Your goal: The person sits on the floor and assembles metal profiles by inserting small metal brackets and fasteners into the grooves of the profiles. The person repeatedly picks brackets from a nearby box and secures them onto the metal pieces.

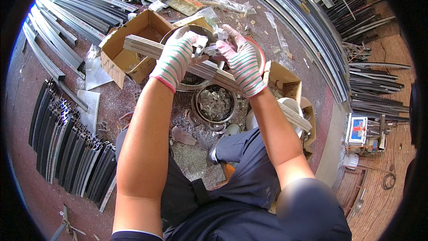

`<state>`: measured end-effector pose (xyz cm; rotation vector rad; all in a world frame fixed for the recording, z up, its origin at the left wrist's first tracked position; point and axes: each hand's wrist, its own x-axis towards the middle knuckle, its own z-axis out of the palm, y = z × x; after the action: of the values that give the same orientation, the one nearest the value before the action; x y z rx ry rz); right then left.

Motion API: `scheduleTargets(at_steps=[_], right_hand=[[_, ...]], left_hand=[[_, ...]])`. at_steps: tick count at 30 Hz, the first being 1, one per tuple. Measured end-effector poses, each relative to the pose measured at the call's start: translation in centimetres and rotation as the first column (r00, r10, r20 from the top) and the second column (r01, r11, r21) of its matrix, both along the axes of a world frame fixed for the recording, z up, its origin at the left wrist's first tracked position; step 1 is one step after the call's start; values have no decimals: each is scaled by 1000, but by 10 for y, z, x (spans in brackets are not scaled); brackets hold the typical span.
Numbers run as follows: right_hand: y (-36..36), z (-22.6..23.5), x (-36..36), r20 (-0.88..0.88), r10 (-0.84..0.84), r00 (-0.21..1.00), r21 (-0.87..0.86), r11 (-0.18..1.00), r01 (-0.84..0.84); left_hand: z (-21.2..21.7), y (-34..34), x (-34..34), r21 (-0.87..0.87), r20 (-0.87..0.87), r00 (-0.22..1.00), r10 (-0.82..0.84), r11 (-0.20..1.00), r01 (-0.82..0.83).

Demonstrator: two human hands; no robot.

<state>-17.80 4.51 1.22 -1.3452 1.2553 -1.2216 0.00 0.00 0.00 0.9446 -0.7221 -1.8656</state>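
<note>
Both my hands wear striped knit gloves and are raised close together above a long layered board (209,72). My left hand (175,60) is closed on a small silvery-white metal piece (200,43), pinched between thumb and fingers. Facing it, my right hand (244,62) pinches another small light-coloured piece (221,35); its exact kind is too small to tell. The two pieces are near each other, and I cannot tell whether they touch. Below the board stands a round metal pot (194,109) holding many small metal scraps (215,100). Another round container behind the hands is partly hidden.
An open cardboard box (117,47) stands at the far left, another box (285,78) at the right. Bundles of long metal profiles (80,18) lie at the left, with a stack of shorter dark strips (69,140) nearer. More long profiles (307,27) run along the right.
</note>
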Motion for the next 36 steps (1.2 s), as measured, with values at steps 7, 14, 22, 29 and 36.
scheduleTargets(at_steps=[7, 14, 22, 29, 36], right_hand=[[-8, 1, -8, -521, -99, 848, -58, 995, 81], [6, 4, -6, -601, -5, 799, -212, 965, -153], [8, 4, -2, -617, -84, 782, -244, 966, -89], [7, 3, -16, -687, -78, 722, -325, 922, -210], [7, -9, -13, -621, -127, 773, -164, 986, 31]], left_hand=[[4, 7, -12, -141, 270, 963, 14, 990, 26], [-8, 7, -15, -150, 248, 966, 71, 988, -34], [7, 13, -15, -178, 237, 971, 41, 984, 1], [-11, 10, -28, -418, 407, 905, 122, 906, 66], [4, 27, -23, -143, 226, 951, -209, 959, 245]])
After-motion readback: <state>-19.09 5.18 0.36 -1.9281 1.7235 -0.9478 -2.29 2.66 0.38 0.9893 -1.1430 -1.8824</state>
